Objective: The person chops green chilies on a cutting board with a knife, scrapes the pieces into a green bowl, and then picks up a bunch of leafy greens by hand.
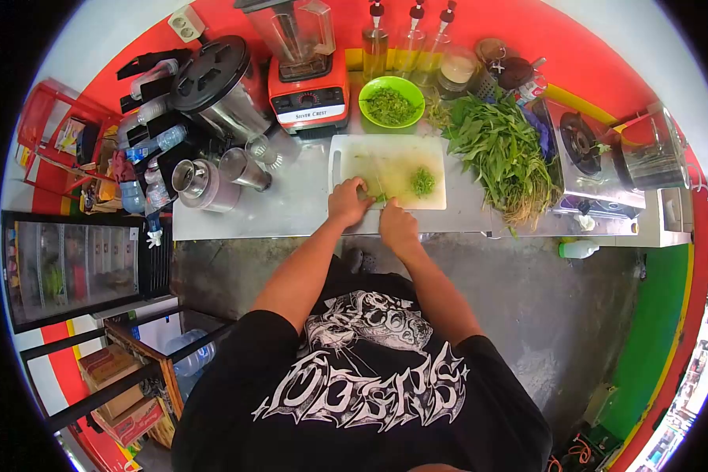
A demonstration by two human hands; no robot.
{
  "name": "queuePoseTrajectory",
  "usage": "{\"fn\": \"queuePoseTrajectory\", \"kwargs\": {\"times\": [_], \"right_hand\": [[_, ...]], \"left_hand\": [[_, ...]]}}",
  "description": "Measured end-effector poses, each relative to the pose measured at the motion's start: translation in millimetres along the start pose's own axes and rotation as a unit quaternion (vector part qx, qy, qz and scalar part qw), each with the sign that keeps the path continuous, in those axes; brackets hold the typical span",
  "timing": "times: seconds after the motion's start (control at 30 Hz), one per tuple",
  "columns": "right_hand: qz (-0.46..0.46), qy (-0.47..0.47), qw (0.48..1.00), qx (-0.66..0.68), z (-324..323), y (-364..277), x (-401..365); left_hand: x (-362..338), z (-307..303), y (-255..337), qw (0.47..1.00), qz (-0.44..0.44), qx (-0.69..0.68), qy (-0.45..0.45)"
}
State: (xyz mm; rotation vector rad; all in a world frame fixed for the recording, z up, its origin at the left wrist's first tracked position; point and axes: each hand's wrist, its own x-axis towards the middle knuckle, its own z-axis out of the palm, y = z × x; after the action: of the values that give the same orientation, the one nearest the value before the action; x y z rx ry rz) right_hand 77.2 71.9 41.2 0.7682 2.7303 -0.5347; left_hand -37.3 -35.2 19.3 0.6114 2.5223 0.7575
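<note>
My left hand (349, 203) is closed at the near edge of the white cutting board (346, 149), its fingers curled over a small bit of leafy greens (380, 198). My right hand (399, 224) is wrapped round the handle of a knife, just right of the left hand. The knife's thin blade (379, 175) points away from me across the board and is hard to make out. A little heap of chopped greens (423, 182) lies on the board's right side. Behind the board, a lime-green bowl (366, 112) holds more chopped greens.
Right of the board lies a large bunch of leafy greens (495, 141) with roots, beside a gas stove (578, 141). A red blender (308, 102), a lidded steel container (232, 102) and metal cups (244, 168) stand left. Pump bottles (375, 47) line the back of the steel table (291, 212).
</note>
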Motion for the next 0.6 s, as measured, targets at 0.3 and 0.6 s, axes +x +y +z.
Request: {"fn": "queuePoseTrajectory", "kwargs": {"times": [0.3, 0.6], "right_hand": [[0.023, -0.054, 0.997, 0.047, -7, -1, -7], [0.005, -0.058, 0.998, 0.007, -17, -4, -16]], "left_hand": [[-2, 0, -1, 1.0, 0.012, -0.007, 0.014], [-2, 1, -5, 1.0, 0.013, -0.015, 0.012]]}}
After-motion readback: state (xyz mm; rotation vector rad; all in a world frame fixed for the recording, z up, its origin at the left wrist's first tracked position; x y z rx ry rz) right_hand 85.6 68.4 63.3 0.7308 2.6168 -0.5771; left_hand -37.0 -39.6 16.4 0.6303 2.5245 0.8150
